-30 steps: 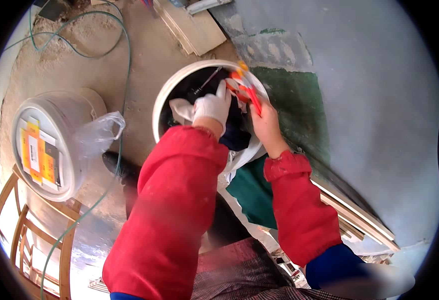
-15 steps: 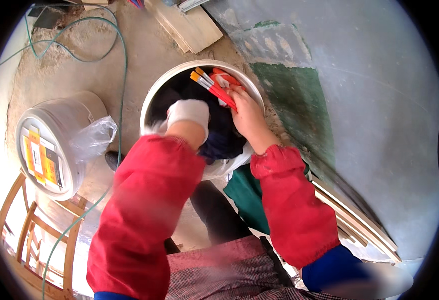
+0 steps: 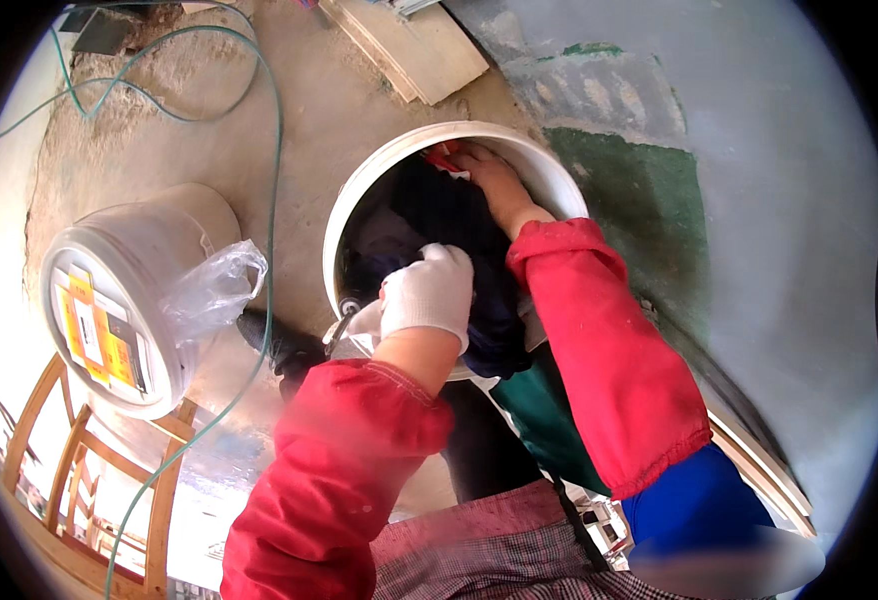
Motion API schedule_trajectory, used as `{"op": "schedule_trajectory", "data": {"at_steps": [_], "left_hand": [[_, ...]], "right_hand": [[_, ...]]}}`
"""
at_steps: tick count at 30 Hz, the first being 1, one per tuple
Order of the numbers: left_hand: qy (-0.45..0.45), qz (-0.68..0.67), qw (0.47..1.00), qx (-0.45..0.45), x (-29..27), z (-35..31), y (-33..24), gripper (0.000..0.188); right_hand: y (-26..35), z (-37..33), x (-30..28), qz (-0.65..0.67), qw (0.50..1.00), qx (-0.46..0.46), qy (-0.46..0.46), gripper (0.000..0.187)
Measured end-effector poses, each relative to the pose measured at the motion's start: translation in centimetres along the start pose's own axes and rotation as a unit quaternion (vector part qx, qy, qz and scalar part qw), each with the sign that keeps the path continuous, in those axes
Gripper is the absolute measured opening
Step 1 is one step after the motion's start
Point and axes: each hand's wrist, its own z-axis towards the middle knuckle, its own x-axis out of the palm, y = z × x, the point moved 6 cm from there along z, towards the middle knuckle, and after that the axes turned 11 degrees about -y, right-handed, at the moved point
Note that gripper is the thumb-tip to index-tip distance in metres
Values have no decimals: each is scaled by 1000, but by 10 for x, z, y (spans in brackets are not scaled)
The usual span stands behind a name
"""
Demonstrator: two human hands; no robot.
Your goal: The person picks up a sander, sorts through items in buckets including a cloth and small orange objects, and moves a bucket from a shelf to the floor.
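A white bucket [image 3: 357, 185] stands tilted toward me with dark cloth [image 3: 497, 290] bunched inside and spilling over its near rim. My left hand [image 3: 431, 290], in a white knit glove, is closed on the dark cloth at the near side. Deep in the bucket, against the far right wall, my bare right hand [image 3: 494, 180] lies with fingers stretched over a red and white item [image 3: 446, 158], partly covered. No paintbrush shows now. A metal handle end [image 3: 347, 310] sits at the bucket's near left rim.
To the left is a lidded white bucket [image 3: 109, 320] with a clear plastic bag [image 3: 214, 290] against it. A green hose [image 3: 277, 150] crosses the floor. Wooden boards [image 3: 419, 50] lie beyond; a wooden chair [image 3: 164, 490] stands at lower left. A grey wall [image 3: 779, 200] rises on the right.
My right hand has moved deeper into the bucket, and the red-handled brushes it held are out of sight. My left hand has come nearer, toward the near rim. The view has shifted.
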Motion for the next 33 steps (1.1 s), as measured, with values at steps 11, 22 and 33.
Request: {"op": "schedule_trajectory", "data": {"at_steps": [11, 22, 33], "left_hand": [[33, -7, 999, 4, -2, 1, 8, 45], [-10, 5, 1000, -7, 0, 10, -2, 41], [-76, 5, 997, 19, -1, 53, -16, 53]], "right_hand": [[45, -50, -61, -50, 995, 48, -76, 50], [5, -17, -8, -11, 999, -48, -14, 47], [34, -58, -70, 39, 997, 40, -51, 50]]}}
